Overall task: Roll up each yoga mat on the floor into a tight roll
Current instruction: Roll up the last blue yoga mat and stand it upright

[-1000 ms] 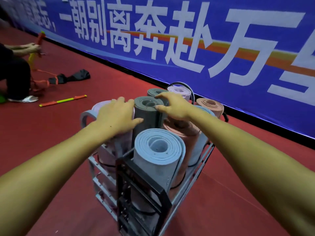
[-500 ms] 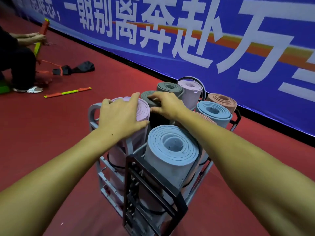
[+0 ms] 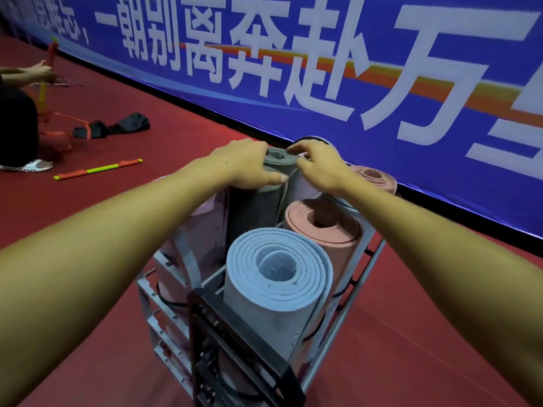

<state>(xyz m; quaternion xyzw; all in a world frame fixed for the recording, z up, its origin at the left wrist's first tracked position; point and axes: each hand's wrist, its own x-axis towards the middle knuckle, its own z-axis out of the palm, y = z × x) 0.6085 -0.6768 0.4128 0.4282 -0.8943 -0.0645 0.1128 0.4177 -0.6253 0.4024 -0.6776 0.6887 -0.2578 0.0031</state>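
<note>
Several rolled yoga mats stand upright in a metal rack (image 3: 349,295) on the red floor. A grey-green mat (image 3: 252,210) stands taller than the others in the middle. My left hand (image 3: 244,167) grips its top from the left, fingers curled over the rim. My right hand (image 3: 320,168) pinches the top edge of the same roll from the right. Nearest me stands a light blue mat (image 3: 279,289), behind it a salmon mat (image 3: 326,227) and another salmon mat (image 3: 373,177) at the far right. A pale pink mat (image 3: 202,227) is at the left, partly hidden by my left arm.
A blue banner (image 3: 382,83) with white characters runs along the wall behind the rack. At the far left a seated person (image 3: 17,127) handles orange straps. A yellow-and-orange stick (image 3: 98,169) and a black bag (image 3: 117,127) lie on the floor.
Both hands moved from the pink and grey mat tops onto the grey-green mat, which now stands higher out of the rack. The view has moved closer.
</note>
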